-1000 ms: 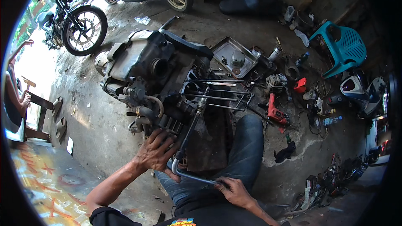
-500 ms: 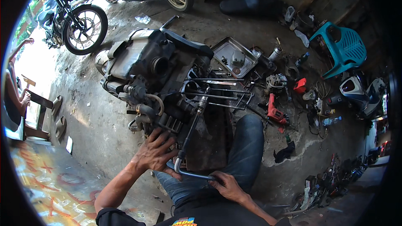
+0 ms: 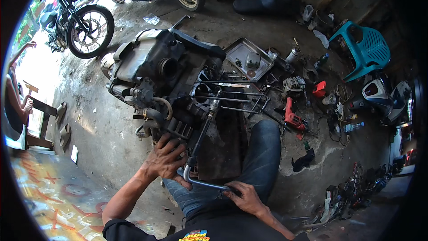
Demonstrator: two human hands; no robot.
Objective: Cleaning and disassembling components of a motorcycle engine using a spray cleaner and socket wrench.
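Observation:
An L-shaped socket wrench [image 3: 206, 184] with a long dark extension [image 3: 203, 137] slants up to a socket at the opened engine [image 3: 198, 93]. My right hand [image 3: 245, 197] is closed around the outer end of its bent handle. Beside the bend, my left hand [image 3: 166, 158] has its fingers spread against the lower edge of the engine, with the thumb stretched out close to the wrench. Several long metal studs [image 3: 229, 100] stick out of the engine to the right. Where the socket seats is partly hidden.
A metal tray [image 3: 264, 72] with parts lies beyond the engine. Right of my knee are a red power drill [image 3: 293, 117], a carburettor-like part [image 3: 293, 87] and a plastic bottle [image 3: 354, 127]. A teal chair [image 3: 368, 49] stands farther right; a motorcycle [image 3: 84, 29] is at far left.
The wrench handle and both hands have shifted very slightly. My right hand keeps its grip on the handle, and the left stays at the engine's edge.

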